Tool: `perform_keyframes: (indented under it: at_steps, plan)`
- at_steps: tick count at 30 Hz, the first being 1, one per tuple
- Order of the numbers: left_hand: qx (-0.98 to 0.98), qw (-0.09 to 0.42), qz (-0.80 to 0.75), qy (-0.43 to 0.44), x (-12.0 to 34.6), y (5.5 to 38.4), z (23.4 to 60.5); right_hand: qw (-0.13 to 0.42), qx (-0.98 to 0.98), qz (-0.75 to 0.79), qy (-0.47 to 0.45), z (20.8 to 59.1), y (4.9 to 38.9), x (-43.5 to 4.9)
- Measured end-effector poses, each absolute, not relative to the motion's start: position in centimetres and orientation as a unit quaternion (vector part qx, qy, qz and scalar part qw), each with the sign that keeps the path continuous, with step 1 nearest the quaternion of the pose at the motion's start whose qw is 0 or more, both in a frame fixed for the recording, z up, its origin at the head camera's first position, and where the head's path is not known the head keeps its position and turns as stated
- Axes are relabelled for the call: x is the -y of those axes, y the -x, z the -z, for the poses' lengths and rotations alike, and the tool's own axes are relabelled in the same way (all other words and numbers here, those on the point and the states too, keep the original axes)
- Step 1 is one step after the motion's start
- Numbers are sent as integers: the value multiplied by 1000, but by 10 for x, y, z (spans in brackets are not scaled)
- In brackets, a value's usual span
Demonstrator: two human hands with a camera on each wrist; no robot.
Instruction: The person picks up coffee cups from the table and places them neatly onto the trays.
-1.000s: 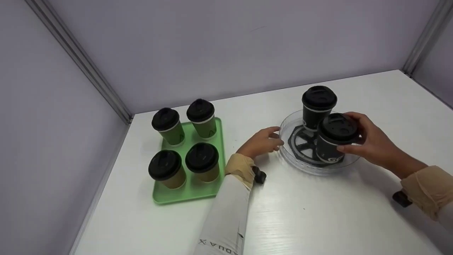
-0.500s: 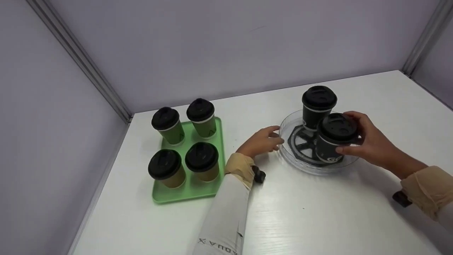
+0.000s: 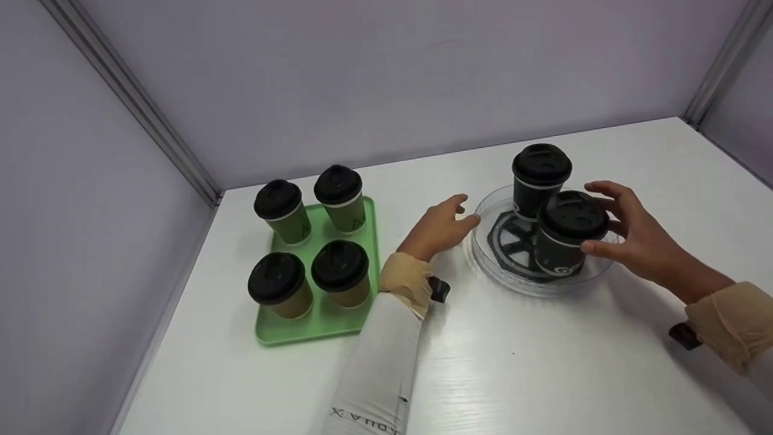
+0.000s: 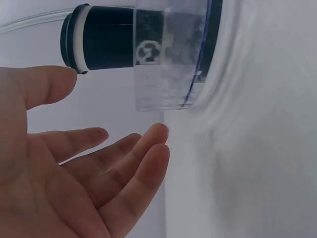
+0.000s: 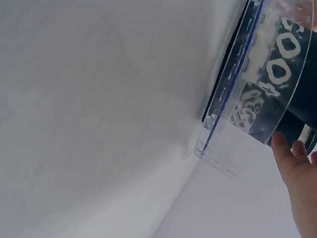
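Note:
Two black paper cups with black lids stand upright in a round clear plastic dish [image 3: 531,289] at the right of the table. The front cup [image 3: 558,251] overlaps the lower part of the rear cup [image 3: 536,196] in the head view. My right hand [image 3: 637,241] is spread at the front cup's right side, thumb and fingers parted around it. Beside the dish's left edge is my left hand [image 3: 441,226], fingers extended and holding nothing. In the left wrist view its palm [image 4: 64,193] faces the dish wall [image 4: 173,94] from a short distance.
A green tray [image 3: 314,326] on the left bears several lidded cups, two green ones [image 3: 293,226] behind and two brown ones [image 3: 296,302] in front. Pale partition walls [image 3: 386,84] bound the white table [image 3: 483,374] at the back and sides.
The right hand's fingers have loosened and spread away from the front cup, which stays in the dish. My left hand has drawn back and up slightly from the dish's edge.

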State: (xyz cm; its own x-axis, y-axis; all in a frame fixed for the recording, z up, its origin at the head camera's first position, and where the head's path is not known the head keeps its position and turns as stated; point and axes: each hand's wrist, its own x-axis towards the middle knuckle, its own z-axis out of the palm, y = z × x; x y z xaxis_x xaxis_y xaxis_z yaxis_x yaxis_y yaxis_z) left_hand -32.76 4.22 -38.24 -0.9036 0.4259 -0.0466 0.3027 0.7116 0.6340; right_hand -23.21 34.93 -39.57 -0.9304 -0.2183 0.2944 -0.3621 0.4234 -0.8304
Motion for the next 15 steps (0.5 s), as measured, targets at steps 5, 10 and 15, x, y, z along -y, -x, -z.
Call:
perform_keyframes:
  at_steps: [5, 10, 15]
  plan:
    - [-923, 58, -315, -212, -38, 314, 357, 108, 827, -519, -186, 392, 231, -352]
    - [-920, -10, -314, -235, -31, 298, 332, 153, 816, -528, -179, 382, 230, -353]
    - [-910, -78, -313, -261, -16, 286, 305, 250, 828, -476, -160, 375, 236, -352]
